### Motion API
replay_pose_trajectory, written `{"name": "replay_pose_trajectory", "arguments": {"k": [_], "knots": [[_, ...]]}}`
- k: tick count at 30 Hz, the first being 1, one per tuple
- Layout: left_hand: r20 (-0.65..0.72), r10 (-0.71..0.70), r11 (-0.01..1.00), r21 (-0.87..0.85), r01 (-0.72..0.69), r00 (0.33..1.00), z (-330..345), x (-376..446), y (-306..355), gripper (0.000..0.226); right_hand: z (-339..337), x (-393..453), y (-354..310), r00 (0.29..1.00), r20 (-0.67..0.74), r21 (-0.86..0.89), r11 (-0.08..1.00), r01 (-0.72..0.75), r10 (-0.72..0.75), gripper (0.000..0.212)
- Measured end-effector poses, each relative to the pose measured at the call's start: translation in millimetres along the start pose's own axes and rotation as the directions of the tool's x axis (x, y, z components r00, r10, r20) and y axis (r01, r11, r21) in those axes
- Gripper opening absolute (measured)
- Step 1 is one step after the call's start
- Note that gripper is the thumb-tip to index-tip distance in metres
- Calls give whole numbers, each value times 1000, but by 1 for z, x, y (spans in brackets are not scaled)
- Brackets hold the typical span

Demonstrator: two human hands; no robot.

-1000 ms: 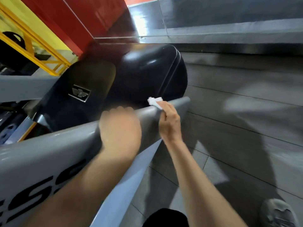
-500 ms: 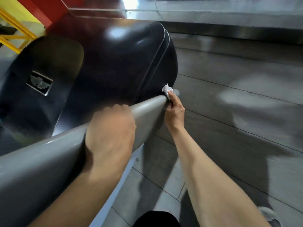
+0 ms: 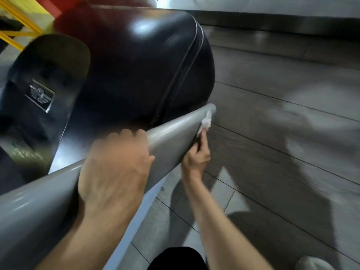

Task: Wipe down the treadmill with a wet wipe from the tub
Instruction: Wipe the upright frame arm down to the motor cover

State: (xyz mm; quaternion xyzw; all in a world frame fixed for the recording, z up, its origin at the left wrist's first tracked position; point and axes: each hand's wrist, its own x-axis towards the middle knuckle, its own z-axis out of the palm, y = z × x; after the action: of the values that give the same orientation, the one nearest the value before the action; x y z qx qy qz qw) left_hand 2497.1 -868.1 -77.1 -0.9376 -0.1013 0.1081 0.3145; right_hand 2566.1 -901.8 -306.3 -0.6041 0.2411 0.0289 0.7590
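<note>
A thick grey treadmill rail [image 3: 175,131] slopes from the lower left down to the floor at centre right. My left hand [image 3: 115,168] grips the top of this rail, fingers curled over its far side. My right hand [image 3: 196,158] sits under the rail's outer side and pinches a small white wet wipe [image 3: 206,120], pressing it against the rail near its lower end. Behind the rail bulges the glossy black motor cover [image 3: 136,61] of the treadmill. The tub is not in view.
A black panel with a metal badge [image 3: 41,96] stands at the left. Yellow bars [image 3: 17,20] and a red wall are at the top left. Grey floor tiles [image 3: 282,133] spread to the right. A pale shoe [image 3: 313,264] shows at the bottom right.
My right hand has slid the wipe further down the rail toward its lower end and round to the outer side. The view has moved closer to the motor cover. My left hand keeps its grip.
</note>
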Motion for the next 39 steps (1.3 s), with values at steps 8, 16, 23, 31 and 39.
{"name": "replay_pose_trajectory", "arguments": {"k": [8, 16, 23, 31, 39], "knots": [[-26, 0, 1000, 28, 1, 1000, 0, -1, 1, 53, 0, 53, -2, 997, 56, -103, 994, -42, 48, 45], [-3, 10, 1000, 24, -10, 1000, -3, 1, 3, 52, 10, -57, -13, 996, 8, 11, 996, -87, 87, 52], [-23, 13, 997, 72, -12, 1000, -10, -1, 3, 51, -1, 43, -10, 955, 63, -28, 957, -289, 290, 46], [-52, 9, 998, 58, -6, 999, -11, 1, 3, 36, 6, -52, -20, 993, 57, 59, 993, -104, 101, 56], [23, -66, 962, -264, 70, 998, -37, -8, -9, 29, -1, -208, -55, 811, 280, 288, 851, 439, -513, 52]]}}
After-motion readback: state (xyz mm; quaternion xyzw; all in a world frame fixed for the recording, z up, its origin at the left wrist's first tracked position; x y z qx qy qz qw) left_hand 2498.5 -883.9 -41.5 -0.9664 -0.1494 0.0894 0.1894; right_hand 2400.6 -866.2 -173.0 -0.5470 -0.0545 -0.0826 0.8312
